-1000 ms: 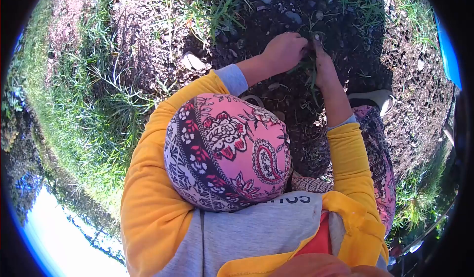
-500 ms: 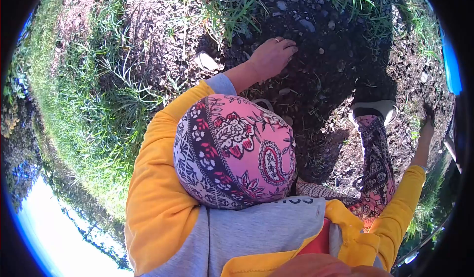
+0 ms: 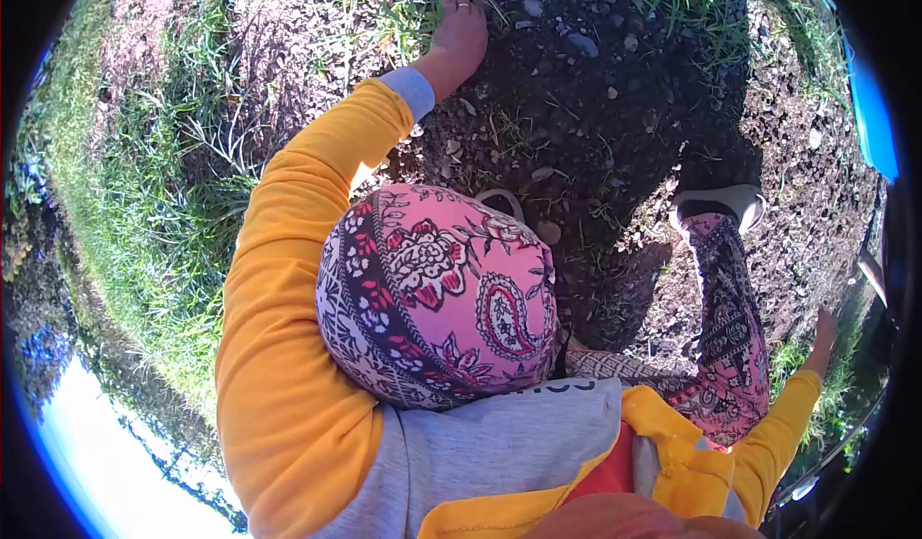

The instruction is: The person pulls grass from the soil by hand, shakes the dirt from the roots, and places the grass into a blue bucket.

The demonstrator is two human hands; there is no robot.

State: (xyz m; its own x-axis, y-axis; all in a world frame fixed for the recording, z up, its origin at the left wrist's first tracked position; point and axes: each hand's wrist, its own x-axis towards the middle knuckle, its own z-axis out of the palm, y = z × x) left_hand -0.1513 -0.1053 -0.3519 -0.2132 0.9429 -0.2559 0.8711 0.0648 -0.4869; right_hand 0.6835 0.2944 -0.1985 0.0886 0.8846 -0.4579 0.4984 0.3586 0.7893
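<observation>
My left hand [image 3: 459,38], with a ring on one finger, is at the base of a grass tuft [image 3: 408,21] at the edge of the dark soil [image 3: 586,107]. Its fingers are curled in among the blades and look closed on them; the tips are hidden. Far to the right, my right hand [image 3: 824,335] is small and blurred near the ground, above some green grass [image 3: 831,385]. Its fingers cannot be made out.
My bent knee in patterned pink trousers [image 3: 432,289] fills the middle. The other leg ends in a light shoe [image 3: 720,205] on the soil. Stones [image 3: 582,44] lie in the shaded dirt. Long grass [image 3: 182,222] grows at left, and something blue [image 3: 872,117] stands at the right edge.
My left hand has moved up and left from the bare soil to the grass tuft. My right hand has drawn back toward me; the dark clump seen at it before no longer shows.
</observation>
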